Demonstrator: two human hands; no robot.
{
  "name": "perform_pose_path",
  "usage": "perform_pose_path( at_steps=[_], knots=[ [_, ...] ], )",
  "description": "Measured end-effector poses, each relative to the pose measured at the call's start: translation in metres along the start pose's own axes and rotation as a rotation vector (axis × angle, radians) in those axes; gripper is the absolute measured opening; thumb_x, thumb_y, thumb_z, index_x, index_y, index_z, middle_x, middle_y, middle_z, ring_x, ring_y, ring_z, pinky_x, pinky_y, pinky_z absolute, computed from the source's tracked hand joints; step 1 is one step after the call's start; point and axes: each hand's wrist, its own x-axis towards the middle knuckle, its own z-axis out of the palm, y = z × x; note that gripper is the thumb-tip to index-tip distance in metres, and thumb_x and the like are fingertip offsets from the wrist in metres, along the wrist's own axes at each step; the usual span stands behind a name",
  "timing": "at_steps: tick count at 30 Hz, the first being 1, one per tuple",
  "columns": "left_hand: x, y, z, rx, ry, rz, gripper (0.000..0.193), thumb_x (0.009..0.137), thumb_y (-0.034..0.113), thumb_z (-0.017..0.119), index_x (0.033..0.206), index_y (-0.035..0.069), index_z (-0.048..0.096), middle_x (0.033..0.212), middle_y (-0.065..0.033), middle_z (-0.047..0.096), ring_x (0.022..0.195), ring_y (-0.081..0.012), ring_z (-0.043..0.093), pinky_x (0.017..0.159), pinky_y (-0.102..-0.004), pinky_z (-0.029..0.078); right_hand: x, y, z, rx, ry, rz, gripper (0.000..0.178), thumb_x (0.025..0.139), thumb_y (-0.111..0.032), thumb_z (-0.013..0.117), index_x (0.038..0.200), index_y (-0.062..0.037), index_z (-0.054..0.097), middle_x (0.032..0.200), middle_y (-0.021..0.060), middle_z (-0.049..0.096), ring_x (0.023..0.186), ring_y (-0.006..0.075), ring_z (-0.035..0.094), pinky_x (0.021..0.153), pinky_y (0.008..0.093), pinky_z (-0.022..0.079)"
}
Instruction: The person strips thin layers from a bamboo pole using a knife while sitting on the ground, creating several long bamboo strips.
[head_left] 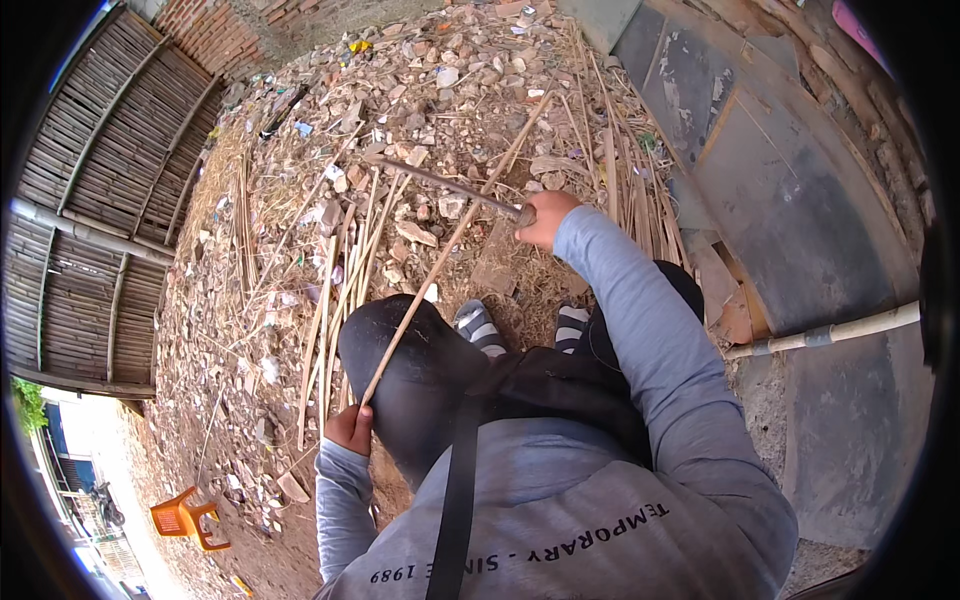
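Observation:
My left hand (350, 430) is closed around the near end of a long, thin bamboo strip (432, 275), low beside my left knee. The strip rises across my dark-clad left thigh and runs away over the rubble to the far right. In my right hand (550, 218), closed round the grip, is a long, dark knife (445, 183) that looks like a machete. Its blade points left and crosses the strip beyond my knees; whether the two touch, I cannot tell. More split bamboo strips (345, 285) lie on the ground left of my knee.
Broken stones and bricks (420, 110) cover the ground. Another bundle of strips (625, 185) lies at the right, beside dark flat panels (800, 230) and a pale pole (830, 337). A bamboo-slat wall (110, 130) stands left, and an orange plastic chair (182, 518) lower left.

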Motion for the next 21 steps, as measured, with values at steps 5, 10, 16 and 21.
perform_pose_path(
  at_steps=[5, 10, 16, 21],
  knots=[
    [0.002, 0.004, -0.003, -0.029, -0.019, 0.03, 0.049, 0.094, 0.041, 0.049, 0.072, -0.002, 0.055, 0.058, -0.0213, 0.052, 0.054, -0.0379, 0.053, 0.053, -0.0443, 0.04, -0.023, -0.026, 0.015, -0.063, -0.095, -0.199, 0.036, 0.069, -0.038, 0.071, 0.087, -0.0079, 0.067, 0.082, 0.018, 0.066, 0.08, 0.0357, 0.064, 0.075, 0.0424, 0.051],
    [-0.002, 0.0, 0.006, 0.038, 0.13, 0.079, 0.05, 0.093, 0.042, 0.052, 0.065, 0.001, 0.047, 0.055, -0.02, 0.049, 0.052, -0.0387, 0.05, 0.051, -0.0444, 0.038, -0.03, -0.025, 0.001, -0.045, 0.195, -0.339, 0.036, 0.071, -0.042, 0.073, 0.083, -0.0094, 0.064, 0.072, 0.0123, 0.064, 0.072, 0.0349, 0.063, 0.066, 0.0445, 0.05],
    [-0.003, -0.002, 0.009, 0.05, 0.217, 0.06, 0.047, 0.092, 0.038, 0.055, 0.064, 0.002, 0.047, 0.056, -0.0194, 0.048, 0.051, -0.0378, 0.048, 0.05, -0.0438, 0.037, -0.031, -0.022, -0.006, -0.158, 0.37, -0.214, 0.042, 0.072, -0.049, 0.073, 0.08, -0.0091, 0.062, 0.067, 0.0127, 0.061, 0.066, 0.0344, 0.062, 0.061, 0.0451, 0.048],
    [-0.008, 0.009, 0.004, 0.164, 0.408, 0.098, 0.042, 0.091, 0.036, 0.058, 0.066, 0.004, 0.048, 0.053, -0.0158, 0.049, 0.047, -0.0348, 0.052, 0.045, -0.0409, 0.039, -0.038, -0.027, 0.002, 0.006, 0.302, -0.402, 0.034, 0.068, -0.037, 0.075, 0.083, -0.0098, 0.063, 0.069, 0.0111, 0.062, 0.068, 0.0332, 0.063, 0.062, 0.0437, 0.049]
  ],
)
